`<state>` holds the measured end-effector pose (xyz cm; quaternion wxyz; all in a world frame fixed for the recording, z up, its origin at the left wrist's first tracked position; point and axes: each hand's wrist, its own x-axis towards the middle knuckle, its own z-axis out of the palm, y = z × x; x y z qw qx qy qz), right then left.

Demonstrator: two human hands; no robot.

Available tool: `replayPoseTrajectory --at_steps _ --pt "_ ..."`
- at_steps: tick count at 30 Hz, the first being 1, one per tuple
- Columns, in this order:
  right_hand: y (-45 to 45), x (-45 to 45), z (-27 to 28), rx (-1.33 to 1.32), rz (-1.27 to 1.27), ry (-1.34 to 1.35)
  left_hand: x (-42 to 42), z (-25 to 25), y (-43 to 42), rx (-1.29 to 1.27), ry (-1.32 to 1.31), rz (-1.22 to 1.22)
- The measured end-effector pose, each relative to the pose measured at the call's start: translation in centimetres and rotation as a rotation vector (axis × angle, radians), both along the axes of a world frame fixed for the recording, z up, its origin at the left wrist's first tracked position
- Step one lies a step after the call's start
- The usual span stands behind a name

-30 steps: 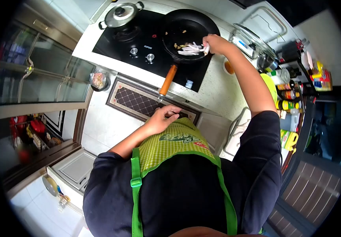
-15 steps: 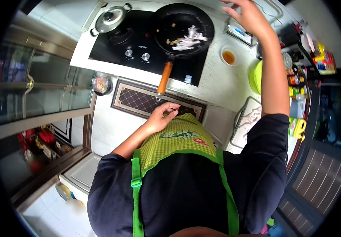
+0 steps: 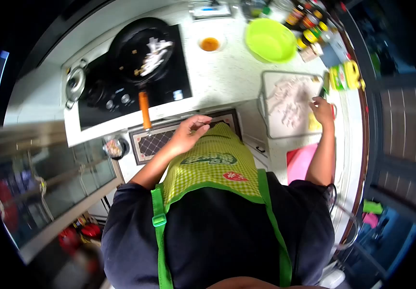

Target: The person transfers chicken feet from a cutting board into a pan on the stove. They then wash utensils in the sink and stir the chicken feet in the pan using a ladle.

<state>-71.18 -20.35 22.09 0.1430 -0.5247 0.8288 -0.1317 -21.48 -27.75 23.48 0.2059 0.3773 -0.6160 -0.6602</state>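
Note:
My left hand [image 3: 187,136] hovers before the green checked apron [image 3: 212,144], fingers loosely bent, thumb apart, nothing in it. At the right edge of a white cutting board [image 3: 274,126], my right hand [image 3: 322,111] reaches to a dark green, handle-like thing [image 3: 324,89]. Blur hides whether its fingers grip that. Pale sliced strips [image 3: 290,98] are spread over the board, with a yellow patch [image 3: 315,123] beside my right wrist. On the cooktop, a black frying pan [image 3: 126,48] with an orange wooden handle [image 3: 144,111] holds white strips [image 3: 156,55] and small brown bits.
A lidded pot [image 3: 76,84] stands left on the cooktop. Along the counter are a bowl of amber liquid [image 3: 210,44], a kitchen scale [image 3: 210,10], a lime-green basin [image 3: 270,41], several sauce bottles [image 3: 309,21] and a yellow jug [image 3: 345,76]. A pink item [image 3: 302,161] lies below the board.
The view has turned right, bringing the board fully into sight. My right hand has come down from above the scale to the board's right edge. My left hand stays before the apron.

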Motion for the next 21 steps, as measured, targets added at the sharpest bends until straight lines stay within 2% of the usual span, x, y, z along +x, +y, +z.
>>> replayPoseTrajectory --at_steps 3,5,7,10,12,14,15,17,21 --pt "5.7 -1.4 -5.7 -0.005 -0.175 -0.037 -2.0 0.0 -0.1 0.007 -0.009 -0.063" --pt "6.4 1.0 -8.0 0.071 -0.361 -0.261 -3.4 0.2 -0.2 -0.001 -0.024 -0.114" --pt "6.3 3.3 -12.2 -0.060 -0.251 -0.142 -4.6 0.2 -0.1 0.014 -0.025 -0.169" --pt "4.3 7.5 -10.0 0.073 -0.409 -0.224 -5.9 0.3 0.3 0.013 -0.014 -0.189" --pt "3.1 7.6 -10.7 0.152 -0.473 -0.112 -6.3 1.5 1.0 -0.006 -0.004 -0.170" --pt "2.1 7.1 -10.9 0.162 -0.452 -0.118 -6.3 5.7 2.2 -0.396 -0.173 -0.404" --pt "1.8 7.0 -10.9 0.180 -0.429 -0.120 -6.6 7.3 2.5 -0.397 -0.108 -0.482" --pt "1.2 6.9 -11.7 0.219 -0.425 -0.071 -6.6 7.1 2.9 -0.292 -0.114 -0.379" --pt "0.2 6.7 -11.4 0.287 -0.419 -0.045 -6.5 5.5 2.9 -0.328 -0.142 -0.154"
